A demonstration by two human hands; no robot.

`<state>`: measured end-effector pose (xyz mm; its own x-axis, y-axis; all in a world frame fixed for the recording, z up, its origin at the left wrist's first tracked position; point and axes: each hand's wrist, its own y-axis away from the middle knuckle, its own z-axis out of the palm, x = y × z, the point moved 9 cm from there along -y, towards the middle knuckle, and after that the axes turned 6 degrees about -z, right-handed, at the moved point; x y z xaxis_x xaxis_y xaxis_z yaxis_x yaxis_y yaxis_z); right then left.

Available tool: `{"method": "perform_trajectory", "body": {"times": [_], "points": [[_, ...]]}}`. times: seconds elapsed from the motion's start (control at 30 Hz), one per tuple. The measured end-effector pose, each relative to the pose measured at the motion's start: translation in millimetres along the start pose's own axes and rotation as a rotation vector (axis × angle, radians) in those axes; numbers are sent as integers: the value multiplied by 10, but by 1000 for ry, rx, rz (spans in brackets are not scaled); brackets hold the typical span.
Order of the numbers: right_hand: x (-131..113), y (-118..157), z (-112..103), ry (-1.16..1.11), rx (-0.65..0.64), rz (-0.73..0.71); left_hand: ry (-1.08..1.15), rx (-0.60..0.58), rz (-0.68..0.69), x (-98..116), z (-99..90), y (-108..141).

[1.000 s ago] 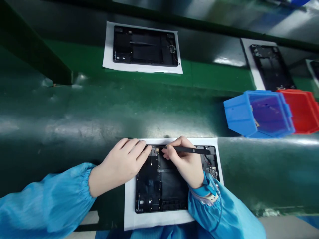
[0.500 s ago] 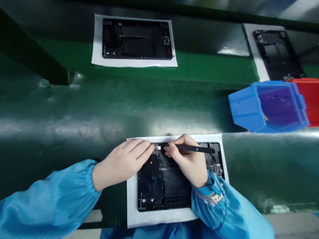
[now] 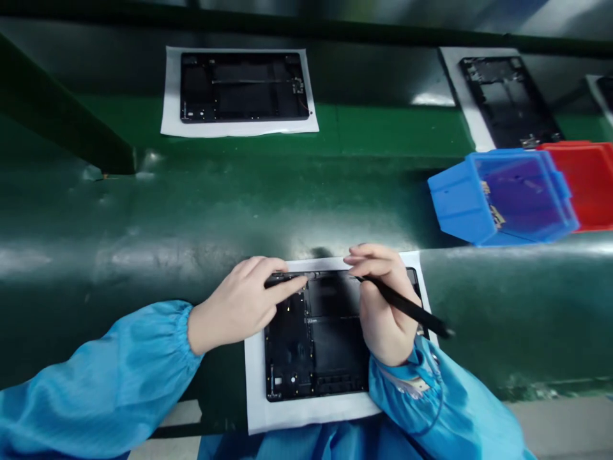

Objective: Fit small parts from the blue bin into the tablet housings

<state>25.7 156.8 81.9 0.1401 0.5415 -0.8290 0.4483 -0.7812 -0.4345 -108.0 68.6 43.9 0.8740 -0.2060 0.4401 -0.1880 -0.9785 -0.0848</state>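
The black tablet frame (image 3: 316, 345) lay flat under your hands, its top edge just beyond your fingers, on a white sheet (image 3: 256, 409). Your left hand (image 3: 239, 303) had its fingers together and extended, not clamped on anything, with the fingertips (image 3: 287, 281) on a thin dark strip (image 3: 282, 278) along the frame's top edge; what the strip was, the view did not settle. Your right hand (image 3: 385, 306) pinched a slim black tool (image 3: 407, 306) between thumb and fingers, its narrow end near that same edge. Whether it touched, you could not tell. The step in hand looked like close work along the edge, and the next move called for steady left fingertips and a careful placing of the tool. Ahead of your hands lay another frame (image 3: 242, 86). Further right sat a blue plastic bin (image 3: 502, 198) beside a red bin (image 3: 579, 182).
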Motion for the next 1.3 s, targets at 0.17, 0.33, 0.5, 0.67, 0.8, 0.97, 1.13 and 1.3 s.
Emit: {"method": "perform_trajectory", "body": {"times": [0.17, 0.33, 0.5, 0.67, 0.8, 0.97, 1.13, 1.3], "points": [[-114, 164, 467, 267, -466, -94, 73, 106, 2, -118, -172, 119], [-105, 377, 740, 599, -667, -165, -107, 84, 92, 46, -121, 157], [15, 271, 623, 417, -664, 13, -166, 50, 103, 71, -82, 165], [162, 86, 461, 314, -561, 133, -159, 46, 114, 51, -79, 160], [76, 26, 434, 352, -435, 30, -185, 30, 116, 87, -40, 159], [-399, 213, 676, 490, -545, -510, -264, 40, 99, 145, -6, 172], [-493, 399, 809, 614, -649, -728, -236, 2, 146, 111, -19, 154], [-496, 372, 753, 558, -635, -714, -257, 15, 164, 83, -65, 119]]}}
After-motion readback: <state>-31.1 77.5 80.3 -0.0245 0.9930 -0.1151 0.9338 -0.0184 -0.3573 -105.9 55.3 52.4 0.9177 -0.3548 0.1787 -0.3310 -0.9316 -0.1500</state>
